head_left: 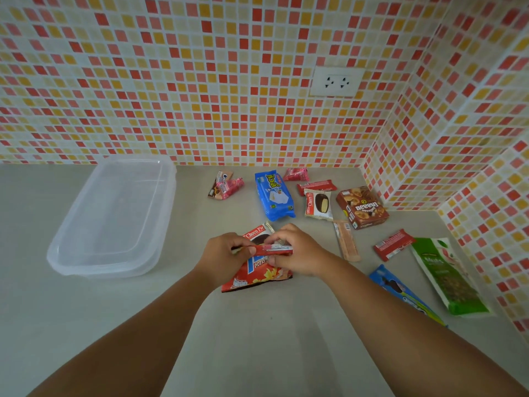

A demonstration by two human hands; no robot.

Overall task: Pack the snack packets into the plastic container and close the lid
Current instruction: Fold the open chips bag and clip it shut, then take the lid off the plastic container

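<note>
A clear plastic container (86, 253) stands on the grey counter at the left, with its lid seated on top and nothing inside. At the counter's middle, my left hand (226, 253) and my right hand (297, 250) together grip a small stack of snack packets: a thin red bar packet (272, 249) on top, a Choco Pie packet (257, 233) and a red potato chips bag (257, 277) beneath. Both hands have fingers curled round the stack. Loose packets lie to the right, among them a blue packet (274, 196) and a second Choco Pie (318, 204).
Also on the counter: a brown biscuit box (362, 207), a green bag (446, 276), a blue cookie sleeve (400, 290), red bars (393, 245), a peach wafer stick (346, 240), small pink packets (226, 186). Tiled walls close the back and right; a socket (337, 81) sits above.
</note>
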